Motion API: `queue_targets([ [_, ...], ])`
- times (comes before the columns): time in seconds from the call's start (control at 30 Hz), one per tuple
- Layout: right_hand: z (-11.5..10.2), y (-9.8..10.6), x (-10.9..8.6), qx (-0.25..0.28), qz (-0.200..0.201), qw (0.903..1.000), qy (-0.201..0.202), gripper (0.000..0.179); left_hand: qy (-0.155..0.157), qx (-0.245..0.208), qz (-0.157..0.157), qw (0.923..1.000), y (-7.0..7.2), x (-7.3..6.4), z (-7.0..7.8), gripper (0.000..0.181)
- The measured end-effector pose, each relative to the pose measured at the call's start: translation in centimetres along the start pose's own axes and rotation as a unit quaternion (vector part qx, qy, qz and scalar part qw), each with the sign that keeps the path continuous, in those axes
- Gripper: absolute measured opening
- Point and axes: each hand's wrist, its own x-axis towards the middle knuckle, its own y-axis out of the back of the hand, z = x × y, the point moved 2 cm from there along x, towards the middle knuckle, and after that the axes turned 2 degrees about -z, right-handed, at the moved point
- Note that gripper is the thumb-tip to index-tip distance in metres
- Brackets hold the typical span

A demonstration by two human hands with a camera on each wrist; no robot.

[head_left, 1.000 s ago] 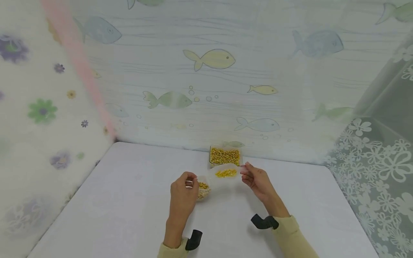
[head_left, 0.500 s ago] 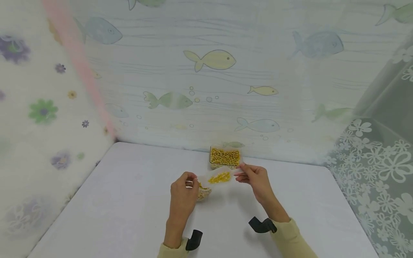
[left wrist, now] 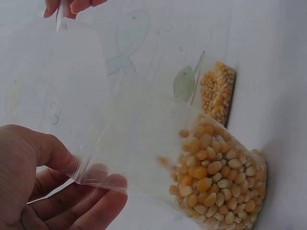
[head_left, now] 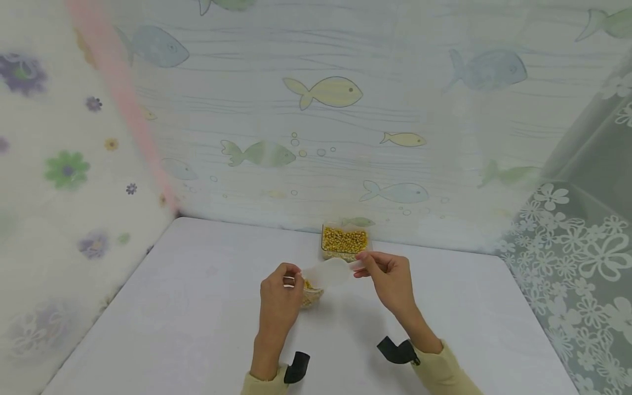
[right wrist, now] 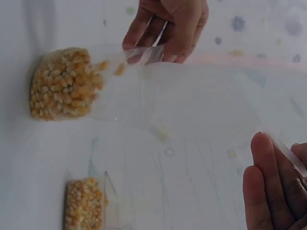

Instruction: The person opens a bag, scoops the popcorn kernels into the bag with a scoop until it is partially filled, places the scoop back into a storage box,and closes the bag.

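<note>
In the head view my left hand (head_left: 278, 302) pinches the upper edge of a clear plastic bag (left wrist: 144, 172), which stands upright on the table. Yellow corn kernels (left wrist: 220, 187) fill its lower part. My right hand (head_left: 392, 282) grips the handle of a translucent white scoop (head_left: 333, 272). The scoop is tilted toward the left, its bowl at the bag's mouth. A few kernels appear in mid-fall inside the bag in both wrist views. No kernels are visible in the scoop's bowl from the head view.
Behind the scoop, a clear rectangular box (head_left: 340, 255) of corn kernels stands near the table's back edge. A white cloth covers the table (head_left: 197, 307). Fish-patterned sheeting (head_left: 321, 126) hangs behind, with flowered sheeting (head_left: 64, 263) on the left.
My right hand has moved left and tipped the scoop over the bag's mouth. The kernels seen in the scoop earlier have left it. My left hand stays in place.
</note>
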Motion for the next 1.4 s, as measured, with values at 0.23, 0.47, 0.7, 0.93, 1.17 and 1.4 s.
queue_targets([
  [0.23,0.2,0.2,-0.1,0.001,0.023,0.9993,0.028,0.021,-0.005,0.001,0.006,1.0000,0.2,0.1,-0.2,0.006],
  [0.47,1.0,1.4,0.5,0.042,0.084,0.9956,0.005,0.025,-0.008,-0.003,0.015,0.9998,0.5,0.1,-0.1,0.006],
  [0.7,3.9,2.9,2.2,0.096,0.167,0.9809,-0.028,0.036,-0.001,-0.009,0.013,0.9999,0.6,0.1,-0.1,0.006],
  [0.93,8.3,3.4,3.6,0.097,0.213,0.9713,-0.042,0.036,0.003,-0.013,0.010,0.9999,0.5,0.0,-0.2,0.007],
  [1.17,11.1,2.9,4.6,0.046,0.198,0.9778,-0.051,0.034,0.001,-0.010,0.007,0.9999,0.5,0.0,-0.3,0.006],
  [1.4,11.3,2.3,5.5,0.005,0.172,0.9849,-0.019,0.026,0.002,-0.010,0.005,0.9999,0.3,0.1,-0.5,0.005],
])
